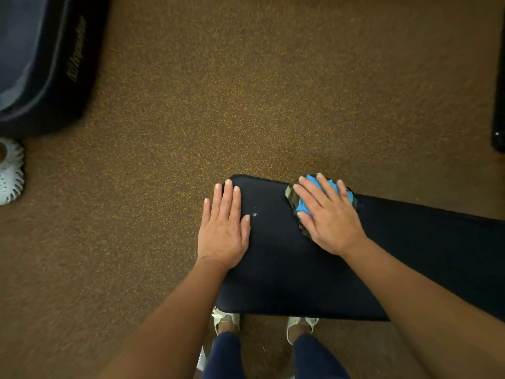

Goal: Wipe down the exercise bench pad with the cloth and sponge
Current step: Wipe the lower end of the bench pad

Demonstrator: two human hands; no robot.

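The dark navy bench pad (281, 263) runs from the centre of the view off to the right. My left hand (224, 228) lies flat with fingers spread on the pad's left end, holding nothing. My right hand (328, 214) presses flat on a blue cloth (306, 205) bunched with a dark greenish sponge (291, 194), near the pad's far edge. The hand hides most of the cloth and sponge. A few small pale specks (254, 214) show on the pad beside my left thumb.
Brown speckled rubber flooring (218, 105) surrounds the bench. A dark padded machine part (41, 64) sits at the upper left, a white shoe (11, 170) at the left edge, a black post (498, 105) at the right edge. My own feet (226, 318) stand under the pad's near edge.
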